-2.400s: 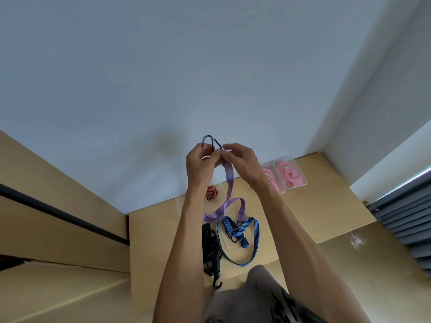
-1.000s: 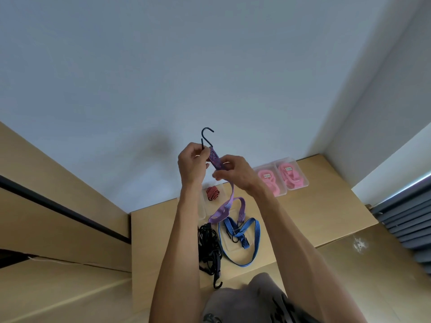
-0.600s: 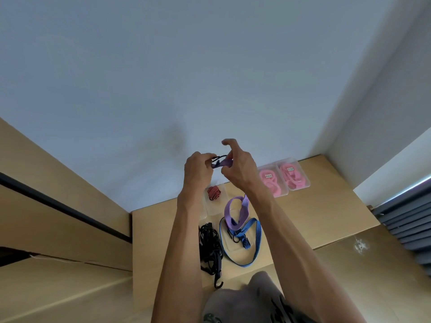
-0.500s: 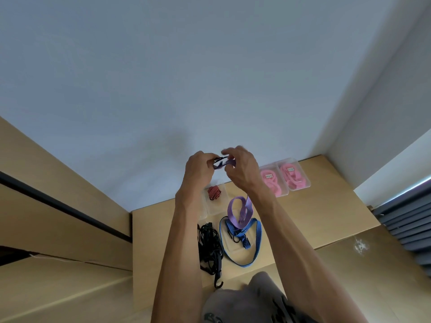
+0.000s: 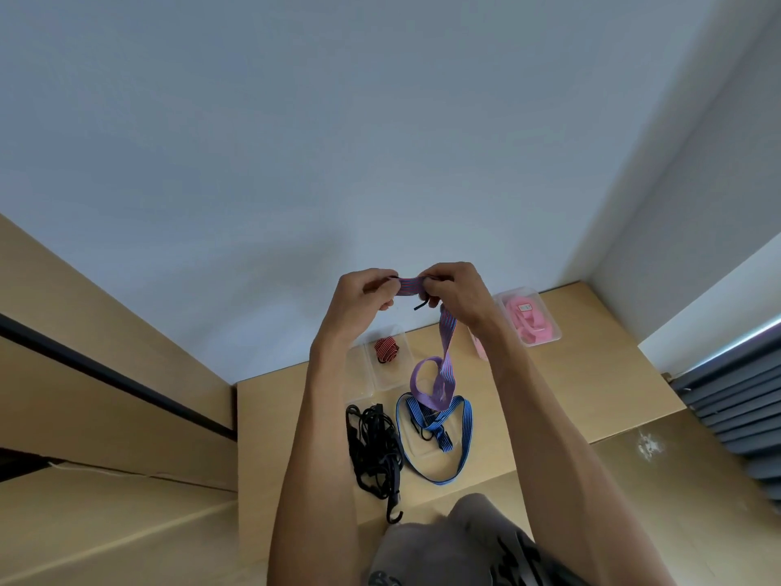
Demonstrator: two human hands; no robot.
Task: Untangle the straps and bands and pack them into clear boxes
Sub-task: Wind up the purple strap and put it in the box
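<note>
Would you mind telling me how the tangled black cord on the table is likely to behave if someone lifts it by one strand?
The black cord bundle lies in loose, sagging loops, so it is probably floppy and would trail rather than hold shape. Its strands cross one another, so it would likely rise as one clump. The hook at its near end may swing or snag on the blue strap beside it.

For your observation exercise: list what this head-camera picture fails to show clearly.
- Purple strap: its top end, hidden inside the left hand and right hand.
- Second pink box: mostly behind the right forearm.
- Label in the far pink box: too small to read.
</note>
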